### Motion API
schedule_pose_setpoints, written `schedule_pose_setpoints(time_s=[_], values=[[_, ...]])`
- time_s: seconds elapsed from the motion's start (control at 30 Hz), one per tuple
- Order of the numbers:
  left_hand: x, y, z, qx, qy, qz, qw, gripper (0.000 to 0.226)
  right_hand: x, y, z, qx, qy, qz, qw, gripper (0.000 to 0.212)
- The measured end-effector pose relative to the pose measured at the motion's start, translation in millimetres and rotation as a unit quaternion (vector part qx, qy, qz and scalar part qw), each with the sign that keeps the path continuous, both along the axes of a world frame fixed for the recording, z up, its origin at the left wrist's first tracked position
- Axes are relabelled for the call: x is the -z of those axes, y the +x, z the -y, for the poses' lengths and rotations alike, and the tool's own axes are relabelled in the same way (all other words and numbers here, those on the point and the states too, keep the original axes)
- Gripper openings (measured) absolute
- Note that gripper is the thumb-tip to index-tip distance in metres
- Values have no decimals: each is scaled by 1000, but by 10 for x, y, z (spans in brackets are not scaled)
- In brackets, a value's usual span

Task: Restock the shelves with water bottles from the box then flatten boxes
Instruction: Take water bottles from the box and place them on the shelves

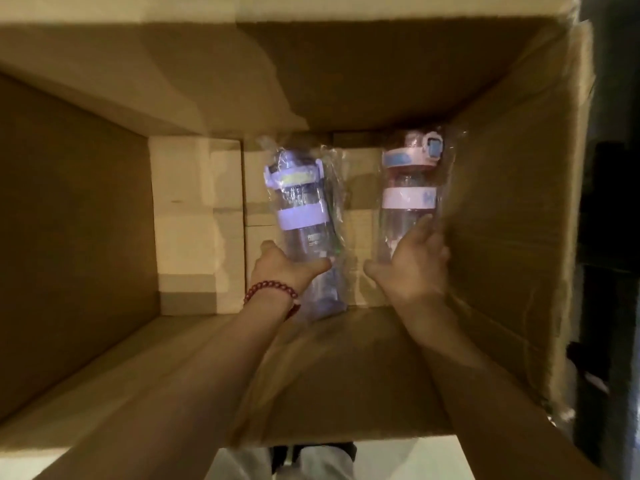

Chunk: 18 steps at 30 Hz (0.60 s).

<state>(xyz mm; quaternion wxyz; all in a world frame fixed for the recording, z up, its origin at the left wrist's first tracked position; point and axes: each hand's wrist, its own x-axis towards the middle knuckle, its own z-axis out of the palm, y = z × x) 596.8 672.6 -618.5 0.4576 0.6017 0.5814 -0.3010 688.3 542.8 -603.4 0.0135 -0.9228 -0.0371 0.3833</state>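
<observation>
**2 bottles held deep in the box**

Both arms reached into the big cardboard box [502,209]. The left hand [284,268] gripped the purple bottle [301,209]. The right hand [412,268] gripped the pink bottle [408,199]. Both bottles were in clear plastic wrap.

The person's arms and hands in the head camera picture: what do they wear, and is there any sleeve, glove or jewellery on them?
Both forearms are bare, with no sleeve in view. The left hand and the right hand wear no gloves. On the left wrist sits a bracelet of round, dark red beads. No ring or watch is visible; the picture is dim and somewhat blurred, so small details cannot be told.
</observation>
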Motion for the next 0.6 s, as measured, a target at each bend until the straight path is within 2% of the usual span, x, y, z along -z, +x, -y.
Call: schedule_pose_setpoints(time_s=[0.1, 0.2, 0.33, 0.43, 0.47, 0.6], values=[[257, 19, 50, -63, -15, 17, 998, 92, 199, 109, -32, 63, 34, 32, 997, 110], [394, 41, 112, -96, 16, 27, 995, 91, 392, 208, 9, 158, 106, -15, 982, 92], [486, 17, 152, -149, 21, 29, 988, 88, 537, 154, 34, 211, 158, -50, 963, 103], [461, -3, 179, -128, 4, 37, 991, 51, 565, 101, 21, 232, 167, -46, 957, 101], [437, -12, 181, -133, 6, 39, 990, 48, 544, 89, 15, 236, 165, -52, 956, 97], [235, -39, 104, -161, 10, 40, 986, 72, 333, -1, -20, 269, 172, -54, 946, 95]])
